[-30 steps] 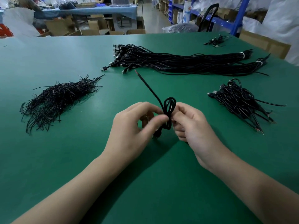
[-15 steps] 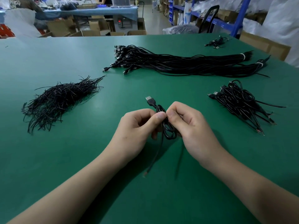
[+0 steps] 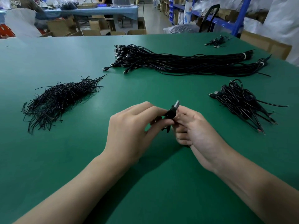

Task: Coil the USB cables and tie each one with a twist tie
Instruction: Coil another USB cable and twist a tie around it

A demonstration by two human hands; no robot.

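A black coiled USB cable (image 3: 170, 114) sits bunched between both hands just above the green table (image 3: 80, 159), its silver plug sticking up at the top. My left hand (image 3: 134, 131) pinches the coil from the left with thumb and forefinger. My right hand (image 3: 195, 128) grips it from the right with curled fingers. Most of the coil is hidden by the fingers. A heap of black twist ties (image 3: 59, 101) lies to the left. A long bundle of uncoiled USB cables (image 3: 186, 62) stretches across the far side.
A pile of coiled, tied cables (image 3: 242, 102) lies at the right. A few more cables (image 3: 216, 41) sit near the far right corner. Beyond the table edge stand cardboard boxes, blue shelving and another blue-covered table.
The cable's loose tail, stretched out over the table a second ago, has been gathered into the coil. The plug now points up between my fingers, and both hands have closed tighter together.
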